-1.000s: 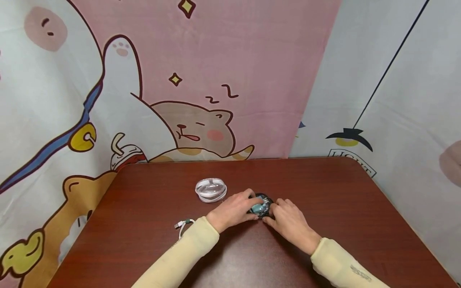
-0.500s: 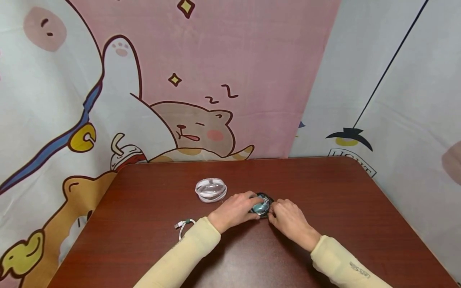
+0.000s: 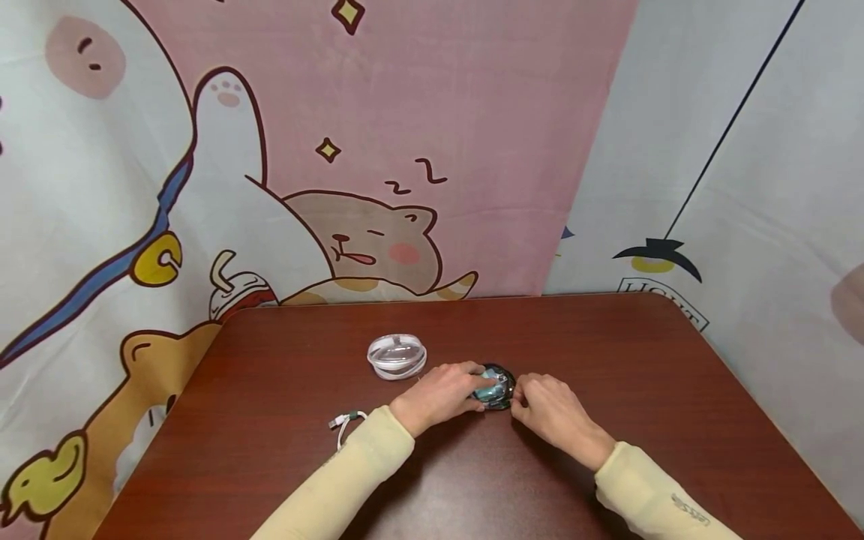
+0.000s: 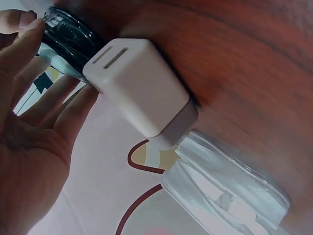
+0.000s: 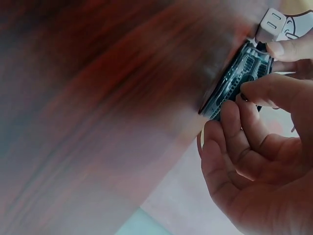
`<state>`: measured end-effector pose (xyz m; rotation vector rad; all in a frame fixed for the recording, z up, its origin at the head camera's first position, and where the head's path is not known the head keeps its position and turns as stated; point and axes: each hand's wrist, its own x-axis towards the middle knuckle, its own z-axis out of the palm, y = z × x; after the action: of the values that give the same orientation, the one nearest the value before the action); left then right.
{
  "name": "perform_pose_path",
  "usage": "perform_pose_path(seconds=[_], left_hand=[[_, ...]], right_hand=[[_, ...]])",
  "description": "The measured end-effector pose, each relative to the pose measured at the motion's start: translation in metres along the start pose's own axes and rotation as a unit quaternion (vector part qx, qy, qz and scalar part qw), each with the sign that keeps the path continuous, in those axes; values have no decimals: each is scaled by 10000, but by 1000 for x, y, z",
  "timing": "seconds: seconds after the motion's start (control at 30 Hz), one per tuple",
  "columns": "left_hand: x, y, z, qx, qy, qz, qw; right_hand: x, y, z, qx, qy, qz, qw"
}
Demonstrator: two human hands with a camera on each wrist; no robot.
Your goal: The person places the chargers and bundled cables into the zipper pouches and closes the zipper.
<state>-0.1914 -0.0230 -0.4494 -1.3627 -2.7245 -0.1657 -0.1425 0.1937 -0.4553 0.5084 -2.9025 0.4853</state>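
My left hand [image 3: 439,394] grips a small round zip case [image 3: 500,384], with dark edges and a blue-green top, on the table. In the right wrist view the rim of the case shows a row of zipper teeth. At its right edge my right hand [image 3: 555,412] pinches a small dark zipper pull [image 5: 244,97] between thumb and finger. A white charger block [image 4: 139,90] with two slots stands close beside the case in the left wrist view; in the head view my left hand hides it.
Behind my left hand lies a clear oval case [image 3: 397,356] with white edging. A white USB cable [image 3: 342,427] with a green band lies left, partly under my left sleeve. The brown table [image 3: 607,337] meets a cartoon-printed cloth [image 3: 499,150] at the back.
My right hand has moved a little to the right along the rim of the zip case. The case has shifted slightly right, while my left hand keeps its hold.
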Motion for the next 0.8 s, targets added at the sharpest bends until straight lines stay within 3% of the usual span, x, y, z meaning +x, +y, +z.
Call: perform_pose_path(seconds=[0.4, 0.8], left_hand=[[1, 1, -2, 312, -94, 151, 9994], [2, -2, -2, 222, -110, 190, 9995]], right_hand=[[2, 7, -2, -172, 73, 18, 9998], [5, 11, -4, -305, 163, 14, 9994]])
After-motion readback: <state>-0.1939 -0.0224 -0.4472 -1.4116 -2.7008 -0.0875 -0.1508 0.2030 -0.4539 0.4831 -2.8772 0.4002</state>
